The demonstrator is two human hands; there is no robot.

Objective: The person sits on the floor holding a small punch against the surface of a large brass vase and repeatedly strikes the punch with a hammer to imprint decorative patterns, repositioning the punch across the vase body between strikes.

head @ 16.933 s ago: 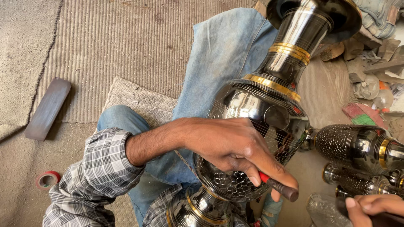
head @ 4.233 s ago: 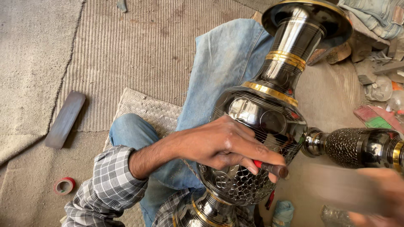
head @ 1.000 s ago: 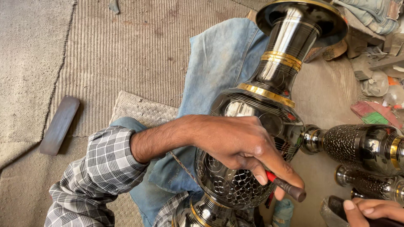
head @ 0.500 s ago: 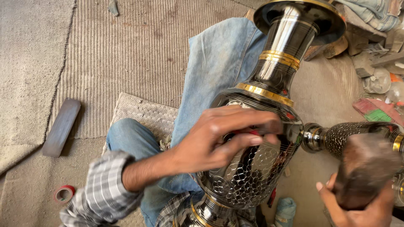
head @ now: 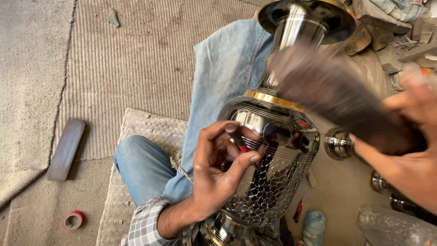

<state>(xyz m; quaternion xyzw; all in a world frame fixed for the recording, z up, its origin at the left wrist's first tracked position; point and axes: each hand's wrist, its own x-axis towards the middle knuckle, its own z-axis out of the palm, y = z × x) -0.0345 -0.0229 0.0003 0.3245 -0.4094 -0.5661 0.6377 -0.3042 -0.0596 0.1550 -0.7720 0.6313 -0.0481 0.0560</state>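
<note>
1 dark flat bar [head: 66,149] at 9 o'clock on the floor mat [head: 136,59], 1 red tape roll [head: 73,219] at 7 o'clock below it. 1 big chrome vase [head: 273,155] w/ gold bands lies centre across the denim lap, foot cut off at btm edge, mouth at 12. Left hand [head: 214,175] comes up from 6 o'clock, palm on vase belly, grip closed on a thin red-handled tool [head: 240,145], mostly hidden by fingers. At 3 o'clock, 3 smaller metal pieces [head: 339,143], partly hidden. Right hand [head: 409,150], cut off at rt edge, grip closed on 1 dark wooden mallet [head: 337,98], too blurred for detail, head over vase neck.
</note>
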